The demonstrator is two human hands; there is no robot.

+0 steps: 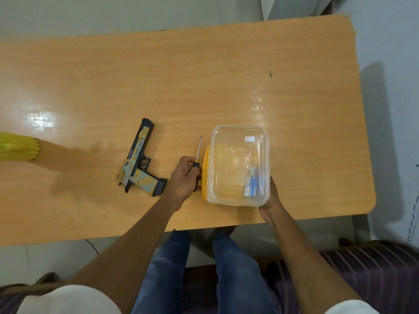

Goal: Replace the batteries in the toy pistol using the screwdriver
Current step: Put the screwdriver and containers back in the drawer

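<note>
Left grip (184, 177) closed round the screwdriver (197, 155), just left of the box (240, 165); right hand (271, 198) clasps the box's near-right corner; pistol (139, 158) farther left.

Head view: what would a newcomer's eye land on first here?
The toy pistol lying flat, left of centre on the wooden table. Right of it, the left hand holds the screwdriver, shaft pointing away. The right hand steadies a clear plastic container with small packets inside.
</note>
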